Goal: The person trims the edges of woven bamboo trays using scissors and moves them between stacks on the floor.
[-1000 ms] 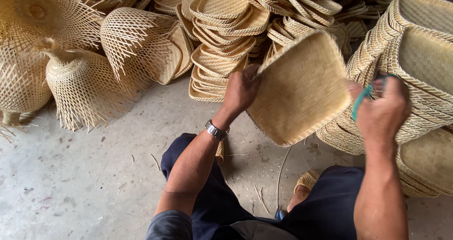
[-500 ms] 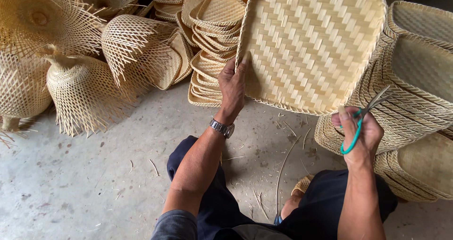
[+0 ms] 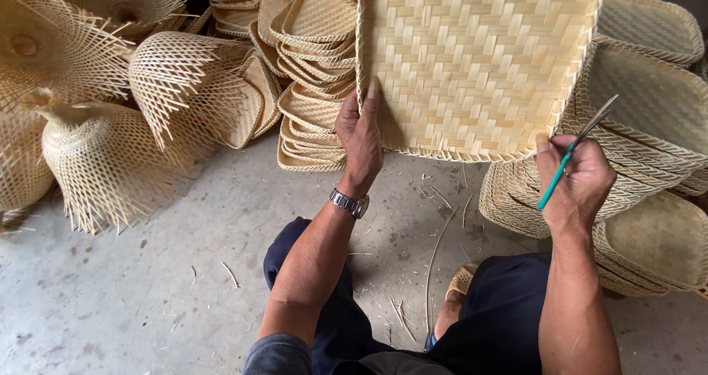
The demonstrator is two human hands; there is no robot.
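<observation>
Woven bamboo tray (image 3: 472,58) is up in front, left hand (image 3: 360,135) fingers grasping its left rim, right hand (image 3: 579,183) clenched round green-handled scissors (image 3: 575,150) whose tips could snag the weave.

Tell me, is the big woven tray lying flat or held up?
Held up. The tray is raised on edge, its woven face toward the camera; the left hand grips its left rim, off the floor.

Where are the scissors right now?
In the head view the green-handled scissors are in the right hand, at the right, with the blades pointing up beside the lower right corner of the woven tray that the left hand holds up.
</observation>
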